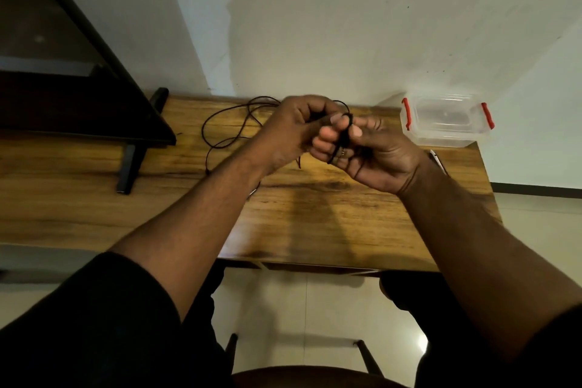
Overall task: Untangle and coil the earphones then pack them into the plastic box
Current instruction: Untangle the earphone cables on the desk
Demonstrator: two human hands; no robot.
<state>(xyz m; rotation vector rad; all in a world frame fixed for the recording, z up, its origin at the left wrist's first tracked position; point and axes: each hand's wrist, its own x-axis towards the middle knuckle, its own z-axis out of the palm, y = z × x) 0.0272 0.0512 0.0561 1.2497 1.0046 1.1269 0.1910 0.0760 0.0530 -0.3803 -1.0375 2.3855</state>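
Both hands were raised together at frame centre, above the wooden table [315,214]. The left hand [293,132] had its fingers curled tight, pinching the black earphone cable [220,123] near its knuckles. The right hand [378,154] had fingers curled too, gripping a small bundle of wound cable between thumb and fingers; the two hands touched at the fingertips. A small metal bit showed low in that bundle, too small to tell what it was.

The rest of the cable trailed left of the hands, lying in loose loops on the table at centre-left of frame, with one strand hanging down below the left wrist.

The plastic box [447,121] sat at the table's far right corner, upper right of centre, clear with red latches on both ends, well apart from the hands. Whether a lid was on it could not be told.

A dark stand [132,164] stood on the table at left of frame. Dark sleeves filled the lower corners. A white wall [346,25] ran across the top.
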